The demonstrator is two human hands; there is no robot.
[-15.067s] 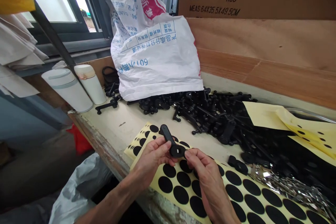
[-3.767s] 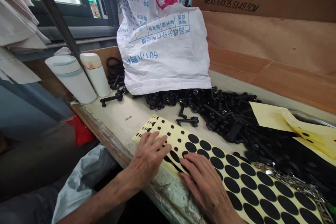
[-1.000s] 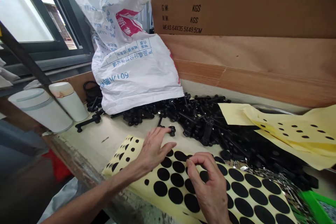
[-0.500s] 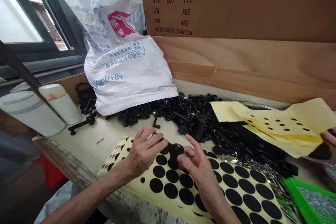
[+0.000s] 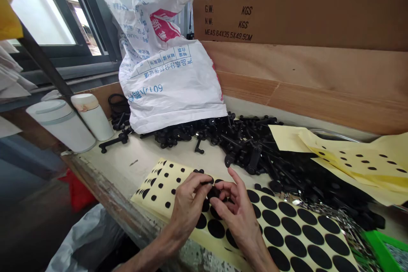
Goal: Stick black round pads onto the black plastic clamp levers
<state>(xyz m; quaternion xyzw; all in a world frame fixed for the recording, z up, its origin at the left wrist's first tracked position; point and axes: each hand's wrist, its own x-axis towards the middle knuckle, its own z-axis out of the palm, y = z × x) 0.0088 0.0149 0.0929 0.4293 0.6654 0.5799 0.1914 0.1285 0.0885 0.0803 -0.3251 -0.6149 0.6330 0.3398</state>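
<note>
In the head view my left hand is closed, its thumb and fingers pinching the left end of a small black plastic part. The thumb and bent fingers of my right hand grip the same part from the right, with the index finger raised off it. The fingers hide most of the part, so its full shape does not show. Directly beneath both hands lies a yellow sheet of round black stickers. A second yellow sheet with smaller black dots is to the left of my left hand.
Behind the hands spreads a heap of black plastic parts, partly under a white woven sack. Two white cups stand at the left. Silvery metal pieces and a green tray lie right. A cardboard box stands behind.
My left hand has come in closer to my right hand, and its fingertips now meet the black part that my right hand held. The camera view has swung a little to the left.
</note>
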